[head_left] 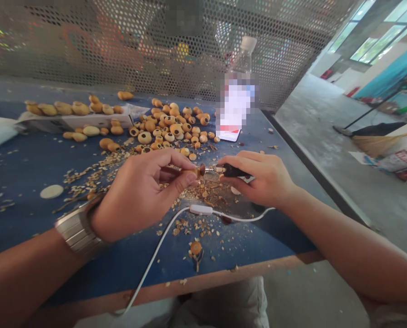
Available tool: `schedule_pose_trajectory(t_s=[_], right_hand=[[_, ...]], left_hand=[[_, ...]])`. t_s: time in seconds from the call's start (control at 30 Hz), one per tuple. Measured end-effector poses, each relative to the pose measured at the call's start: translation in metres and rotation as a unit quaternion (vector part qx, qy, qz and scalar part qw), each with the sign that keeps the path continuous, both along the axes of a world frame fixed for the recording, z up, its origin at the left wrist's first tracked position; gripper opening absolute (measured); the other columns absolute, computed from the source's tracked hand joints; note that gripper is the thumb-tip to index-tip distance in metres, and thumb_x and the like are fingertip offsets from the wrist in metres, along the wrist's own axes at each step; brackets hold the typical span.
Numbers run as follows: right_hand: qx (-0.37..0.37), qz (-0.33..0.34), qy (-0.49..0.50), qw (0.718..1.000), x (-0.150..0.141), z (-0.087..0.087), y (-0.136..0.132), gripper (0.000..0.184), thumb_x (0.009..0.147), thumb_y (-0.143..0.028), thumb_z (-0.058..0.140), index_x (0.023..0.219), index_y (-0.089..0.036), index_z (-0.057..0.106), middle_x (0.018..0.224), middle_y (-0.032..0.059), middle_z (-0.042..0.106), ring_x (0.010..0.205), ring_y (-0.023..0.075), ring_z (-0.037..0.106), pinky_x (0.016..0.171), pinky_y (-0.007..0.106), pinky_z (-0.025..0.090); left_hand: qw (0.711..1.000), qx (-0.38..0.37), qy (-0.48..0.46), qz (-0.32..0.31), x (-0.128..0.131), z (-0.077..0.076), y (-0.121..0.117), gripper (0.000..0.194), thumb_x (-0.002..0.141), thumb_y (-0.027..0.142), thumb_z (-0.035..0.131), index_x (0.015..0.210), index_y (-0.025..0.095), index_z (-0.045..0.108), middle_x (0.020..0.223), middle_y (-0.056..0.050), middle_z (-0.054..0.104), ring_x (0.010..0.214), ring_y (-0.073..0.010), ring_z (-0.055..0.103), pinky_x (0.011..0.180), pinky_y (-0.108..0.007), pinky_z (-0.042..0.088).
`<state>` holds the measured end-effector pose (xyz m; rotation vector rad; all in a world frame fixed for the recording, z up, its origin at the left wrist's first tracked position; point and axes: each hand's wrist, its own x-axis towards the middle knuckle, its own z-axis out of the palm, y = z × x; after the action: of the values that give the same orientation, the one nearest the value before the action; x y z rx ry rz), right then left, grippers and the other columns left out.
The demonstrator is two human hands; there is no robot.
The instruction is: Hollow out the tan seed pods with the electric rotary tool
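Pinched between the thumb and fingers of my left hand (138, 193) is a small gourd piece (201, 170) with a dark brown end facing right. My fingers cover much of it. My right hand (267, 180) grips a black-handled tool (236, 171) with a slim metal shaft, held level. The shaft points left and meets the dark end of the piece; whether its tip is inside I cannot tell. Below both hands runs a white cord (155, 257) with an inline switch (200, 209). Seeds and brown scraps (206, 196) lie under the hands.
Behind my hands several small gourds (176, 130), many with cut openings, are heaped. More gourds line a long box (80, 119) at left. A phone (232, 111) leans on a clear bottle (243, 59) before a perforated metal panel (121, 41). The blue table's (114, 269) front edge is close.
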<state>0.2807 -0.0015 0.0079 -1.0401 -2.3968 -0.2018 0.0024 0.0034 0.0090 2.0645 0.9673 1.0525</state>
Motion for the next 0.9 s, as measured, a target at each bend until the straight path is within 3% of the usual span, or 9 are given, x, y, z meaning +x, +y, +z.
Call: schedule_pose_trajectory(t_s=[0.27,0.47,0.7,0.9], right_hand=[[0.004,-0.011,-0.006,1.000,-0.0003,-0.0008,0.0002,0.033,0.101,-0.046,0.063,0.121,-0.022,0.072,0.100,0.0043,0.080,0.083,0.0177,0.074,0.070,0.029,0.052],[-0.018,-0.025,0.027,0.999,0.0007,-0.0022,0.0009,0.033,0.100,-0.044,0.066,0.124,-0.022,0.072,0.103,0.0050,0.079,0.086,0.0176,0.074,0.076,0.030,0.054],[-0.030,-0.025,0.020,0.999,0.0016,-0.0029,0.0032,0.031,0.100,-0.042,0.065,0.122,-0.020,0.072,0.098,0.0052,0.078,0.084,0.0189,0.073,0.076,0.032,0.053],[-0.027,-0.024,0.005,0.999,0.0019,-0.0035,0.0037,0.031,0.100,-0.041,0.065,0.123,-0.020,0.071,0.099,0.0054,0.078,0.085,0.0187,0.073,0.074,0.030,0.051]], left_hand=[[1.000,0.005,0.010,0.007,0.0003,0.0012,0.0001,0.015,0.095,0.037,0.072,0.097,0.023,0.071,0.093,-0.002,0.080,0.078,-0.0178,0.079,0.065,-0.023,0.065],[1.000,0.020,0.006,-0.011,0.0000,-0.0010,0.0018,0.008,0.094,0.031,0.072,0.096,0.024,0.069,0.096,0.000,0.079,0.079,-0.0150,0.078,0.073,-0.024,0.066],[0.999,0.035,0.024,0.028,-0.0035,-0.0037,0.0071,0.014,0.095,0.032,0.071,0.105,0.023,0.069,0.106,-0.004,0.078,0.089,-0.0186,0.078,0.082,-0.029,0.066],[0.997,0.071,0.002,0.038,-0.0031,-0.0011,0.0071,0.012,0.095,0.030,0.072,0.104,0.022,0.068,0.107,-0.003,0.076,0.091,-0.0158,0.076,0.083,-0.025,0.064]])
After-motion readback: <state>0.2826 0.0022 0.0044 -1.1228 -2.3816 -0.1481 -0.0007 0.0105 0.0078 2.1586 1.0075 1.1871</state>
